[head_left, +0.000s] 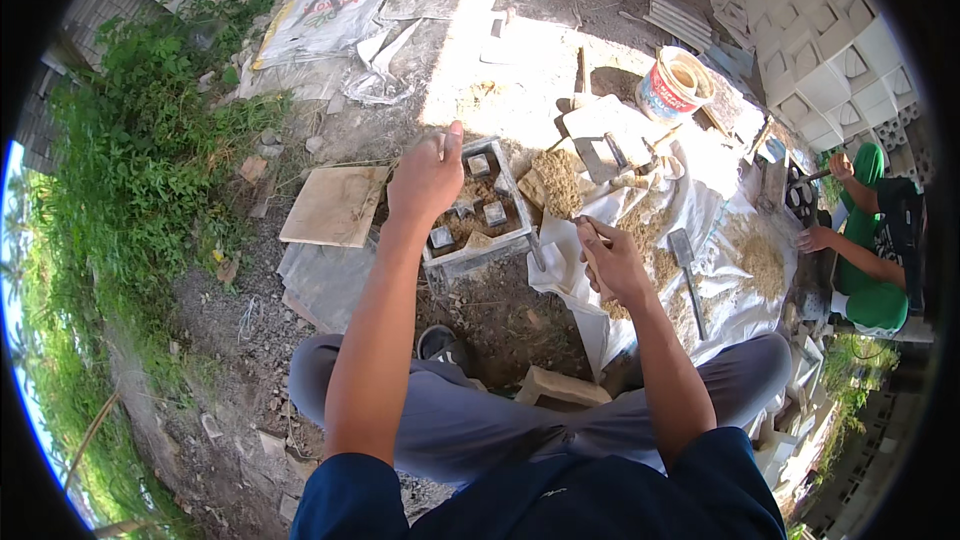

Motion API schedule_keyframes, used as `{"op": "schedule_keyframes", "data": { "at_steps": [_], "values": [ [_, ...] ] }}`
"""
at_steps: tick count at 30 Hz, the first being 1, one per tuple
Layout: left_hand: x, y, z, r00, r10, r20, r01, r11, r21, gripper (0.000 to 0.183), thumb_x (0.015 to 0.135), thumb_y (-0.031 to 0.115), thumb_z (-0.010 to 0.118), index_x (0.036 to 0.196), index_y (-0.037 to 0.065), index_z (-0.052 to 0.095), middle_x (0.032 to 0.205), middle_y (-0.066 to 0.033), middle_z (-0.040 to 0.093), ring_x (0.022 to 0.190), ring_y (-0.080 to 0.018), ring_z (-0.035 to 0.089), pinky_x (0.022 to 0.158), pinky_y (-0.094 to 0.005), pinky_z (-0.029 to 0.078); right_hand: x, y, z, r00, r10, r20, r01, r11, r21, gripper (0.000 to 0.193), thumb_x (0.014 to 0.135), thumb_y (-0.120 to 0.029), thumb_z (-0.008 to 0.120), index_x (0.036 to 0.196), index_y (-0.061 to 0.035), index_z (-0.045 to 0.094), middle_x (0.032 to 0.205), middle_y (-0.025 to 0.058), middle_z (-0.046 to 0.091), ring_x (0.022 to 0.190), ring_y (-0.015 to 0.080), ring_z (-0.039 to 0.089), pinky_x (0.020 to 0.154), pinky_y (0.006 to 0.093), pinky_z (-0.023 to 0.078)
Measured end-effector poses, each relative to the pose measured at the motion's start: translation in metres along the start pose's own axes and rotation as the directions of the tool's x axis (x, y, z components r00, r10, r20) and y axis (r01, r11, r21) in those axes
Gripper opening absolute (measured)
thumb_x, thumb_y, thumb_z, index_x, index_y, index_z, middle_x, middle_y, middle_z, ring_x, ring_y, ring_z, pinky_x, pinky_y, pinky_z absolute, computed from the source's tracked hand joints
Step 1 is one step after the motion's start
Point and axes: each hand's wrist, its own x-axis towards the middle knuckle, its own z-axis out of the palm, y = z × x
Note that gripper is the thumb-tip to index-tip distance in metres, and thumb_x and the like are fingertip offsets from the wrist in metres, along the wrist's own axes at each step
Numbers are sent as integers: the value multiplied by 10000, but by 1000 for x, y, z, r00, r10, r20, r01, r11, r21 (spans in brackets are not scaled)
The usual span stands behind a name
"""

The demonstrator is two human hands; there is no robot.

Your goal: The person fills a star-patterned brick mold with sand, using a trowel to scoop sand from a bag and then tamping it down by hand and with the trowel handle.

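Between my arms lies a rectangular metal mold (487, 258) with square blocks inside and brown, crumbly mix on its floor. My left hand (428, 178) is over the mold's left side, its fingers curled and one digit pointing up and away. Whether it grips the mold's rim is hidden. My right hand (612, 262) is closed around the handle of a trowel, just right of the mold. A heap of damp sandy mix (558, 183) covers the trowel's blade beside the mold's right edge.
A white sheet (590, 325) with loose sand and a flat metal tool (684, 252) spreads at right. Behind it stands a red-and-white bucket (672, 88). A square board (335, 206) lies left. A person in green (868, 250) works at far right. Weeds (130, 160) grow left.
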Motion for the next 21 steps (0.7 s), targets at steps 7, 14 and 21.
{"op": "schedule_keyframes", "data": {
  "at_steps": [7, 14, 21],
  "values": [
    [-19, -66, -37, 949, -216, 229, 208, 976, 56, 715, 1020, 626, 294, 1139, 46, 694, 1021, -271, 699, 1037, -478, 637, 929, -551, 481, 21, 10, 64, 997, -81, 8, 81, 975, -206, 344, 1019, -210, 588, 1311, -31, 627, 664, 26, 566, 480, 88, 493, 435, 301, 396],
    [10, -99, 16, 903, -207, 377, 218, 976, 14, 702, 1003, 664, 265, 1155, 126, 690, 1059, -283, 692, 1100, -495, 609, 961, -563, 466, 23, 20, 85, 997, -2, -72, -21, 948, -319, 391, 988, -195, 605, 1335, -14, 604, 790, 165, 674, 540, 218, 617, 493, 376, 484],
    [40, -153, 40, 977, -22, 214, 52, 989, -138, 789, 1006, 676, 226, 960, 15, 654, 936, -269, 680, 930, -501, 621, 865, -572, 465, 22, 32, 114, 993, -74, -94, 26, 900, -435, 423, 963, -190, 640, 1344, -13, 597, 1011, 231, 717, 892, 317, 697, 827, 378, 518]
  ]
}}
